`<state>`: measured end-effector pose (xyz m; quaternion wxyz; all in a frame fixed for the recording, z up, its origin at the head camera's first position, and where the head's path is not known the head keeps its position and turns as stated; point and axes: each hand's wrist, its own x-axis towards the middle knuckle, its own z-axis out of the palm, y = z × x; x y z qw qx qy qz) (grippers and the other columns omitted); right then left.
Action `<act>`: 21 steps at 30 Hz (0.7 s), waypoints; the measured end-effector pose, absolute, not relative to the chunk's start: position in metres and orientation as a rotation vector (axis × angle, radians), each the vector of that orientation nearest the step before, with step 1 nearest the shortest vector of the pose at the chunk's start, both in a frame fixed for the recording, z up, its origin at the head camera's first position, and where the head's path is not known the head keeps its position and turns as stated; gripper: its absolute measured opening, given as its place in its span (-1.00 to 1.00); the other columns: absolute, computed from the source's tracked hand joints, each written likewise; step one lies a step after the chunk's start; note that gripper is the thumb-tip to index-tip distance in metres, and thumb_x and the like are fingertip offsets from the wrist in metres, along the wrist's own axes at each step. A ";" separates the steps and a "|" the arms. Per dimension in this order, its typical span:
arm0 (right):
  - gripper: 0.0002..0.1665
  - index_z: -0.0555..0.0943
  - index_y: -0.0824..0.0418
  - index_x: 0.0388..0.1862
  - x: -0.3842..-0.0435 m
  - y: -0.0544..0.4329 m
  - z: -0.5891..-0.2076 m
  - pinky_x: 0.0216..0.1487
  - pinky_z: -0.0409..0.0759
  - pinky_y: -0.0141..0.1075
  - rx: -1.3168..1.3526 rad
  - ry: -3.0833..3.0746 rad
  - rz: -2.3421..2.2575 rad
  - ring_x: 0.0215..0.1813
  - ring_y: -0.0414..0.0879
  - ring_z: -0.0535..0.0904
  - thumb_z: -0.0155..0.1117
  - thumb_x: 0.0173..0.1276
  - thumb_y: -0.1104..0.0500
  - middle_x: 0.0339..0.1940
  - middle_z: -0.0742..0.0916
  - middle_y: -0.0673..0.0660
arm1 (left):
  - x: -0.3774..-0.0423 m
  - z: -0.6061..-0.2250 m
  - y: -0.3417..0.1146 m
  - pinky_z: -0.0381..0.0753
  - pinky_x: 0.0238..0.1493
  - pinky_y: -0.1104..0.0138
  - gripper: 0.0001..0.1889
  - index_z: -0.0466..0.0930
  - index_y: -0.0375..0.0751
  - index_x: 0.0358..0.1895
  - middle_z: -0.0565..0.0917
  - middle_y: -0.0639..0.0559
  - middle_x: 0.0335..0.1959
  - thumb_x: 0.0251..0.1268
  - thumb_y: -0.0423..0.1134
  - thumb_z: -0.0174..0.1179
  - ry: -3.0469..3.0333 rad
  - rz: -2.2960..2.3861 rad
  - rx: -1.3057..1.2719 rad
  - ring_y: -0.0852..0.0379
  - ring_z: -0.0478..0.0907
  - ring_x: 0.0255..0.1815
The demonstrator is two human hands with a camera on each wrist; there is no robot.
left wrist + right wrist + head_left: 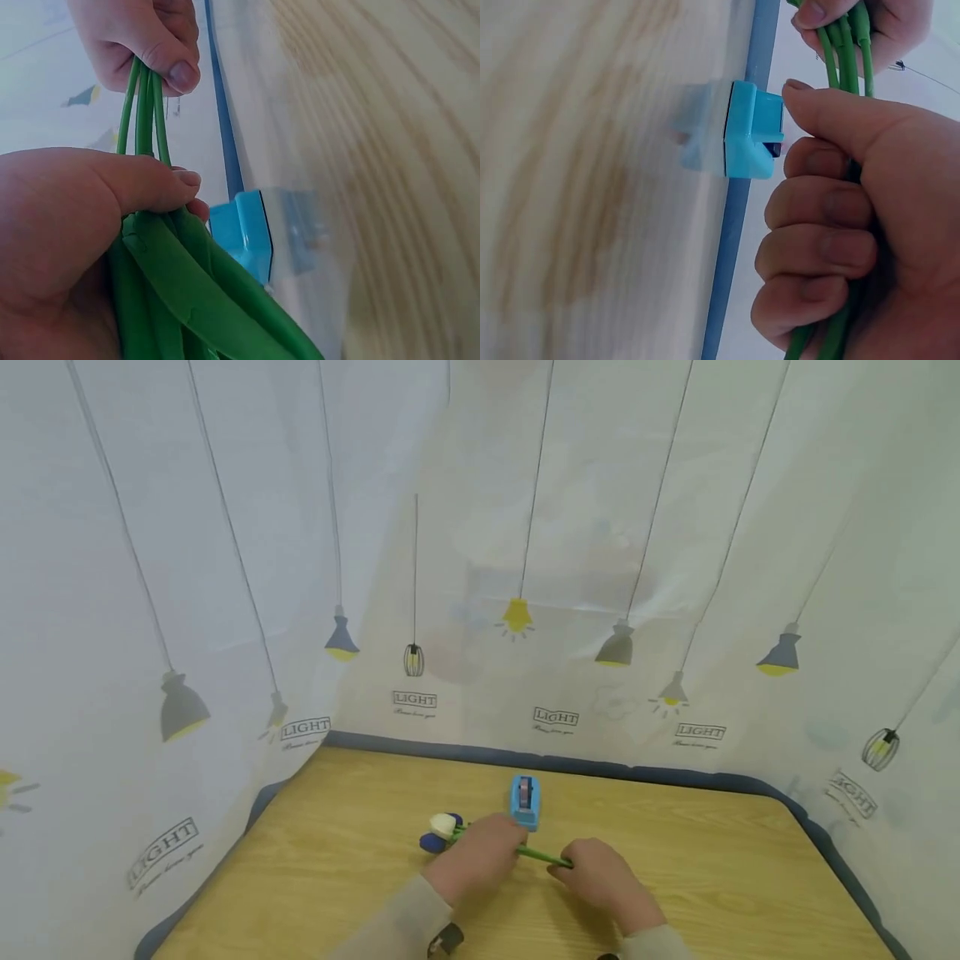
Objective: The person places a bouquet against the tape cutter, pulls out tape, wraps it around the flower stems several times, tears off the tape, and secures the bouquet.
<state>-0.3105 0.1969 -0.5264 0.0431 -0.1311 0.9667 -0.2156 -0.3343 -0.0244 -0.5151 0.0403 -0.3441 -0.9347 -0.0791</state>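
Note:
A bunch of artificial tulips, with a white bloom (442, 825) and blue blooms (432, 842), lies across both hands above the table. My left hand (483, 852) grips it just below the blooms, where the green leaves (202, 285) spread out in the left wrist view. Farther down, my right hand (600, 872) has its fingers curled round the lower ends of the green stems (540, 856). Between the two hands a short stretch of several stems shows bare. A light blue tape dispenser (527, 819) stands just beyond the left hand.
The wooden table (720, 843) is bordered at the back and sides by a dark blue strip (480, 753). Behind it hangs a pale sheet (480, 543) printed with lamps and the word LIGHT. A dark wrist strap (446, 938) sits by the left sleeve (397, 922).

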 end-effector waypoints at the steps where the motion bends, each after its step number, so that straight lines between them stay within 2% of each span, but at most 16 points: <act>1: -0.61 0.64 0.06 -0.57 -0.312 0.195 -0.527 -0.48 0.32 -0.31 -0.398 2.954 -0.665 -0.57 -0.17 0.33 0.49 0.43 -0.02 -0.66 0.55 -0.08 | -0.335 -0.516 -0.027 0.69 -0.11 0.41 -0.93 0.72 0.00 -0.12 0.71 0.20 -0.25 0.58 -0.21 0.24 -2.867 -0.253 -1.047 0.25 0.61 -0.17; 6: -0.63 0.64 0.07 -0.54 -0.322 0.189 -0.527 -0.45 0.34 -0.32 -0.373 2.939 -0.682 -0.53 -0.16 0.35 0.50 0.42 -0.03 -0.64 0.54 -0.07 | -0.341 -0.519 -0.033 0.71 -0.01 0.37 -0.90 0.74 -0.02 -0.07 0.73 0.16 -0.19 0.58 -0.24 0.22 -2.912 -0.331 -0.989 0.21 0.63 -0.08; 15: -0.62 0.60 0.06 -0.53 -0.337 0.185 -0.532 -0.44 0.30 -0.35 -0.450 2.910 -0.748 -0.53 -0.19 0.31 0.48 0.45 -0.01 -0.65 0.46 -0.10 | -0.355 -0.516 -0.033 0.71 -0.10 0.40 -0.90 0.76 -0.05 -0.07 0.76 0.17 -0.23 0.43 -0.26 0.36 -2.977 -0.328 -0.906 0.26 0.64 -0.22; 21: -0.68 0.61 0.10 -0.47 -0.341 0.183 -0.540 -0.34 0.37 -0.28 -0.465 2.866 -0.793 -0.45 -0.14 0.38 0.48 0.45 0.04 -0.57 0.54 -0.06 | -0.358 -0.521 -0.034 0.70 -0.14 0.37 -0.92 0.77 -0.04 -0.11 0.74 0.15 -0.29 0.40 -0.27 0.36 -3.005 -0.261 -0.852 0.23 0.62 -0.28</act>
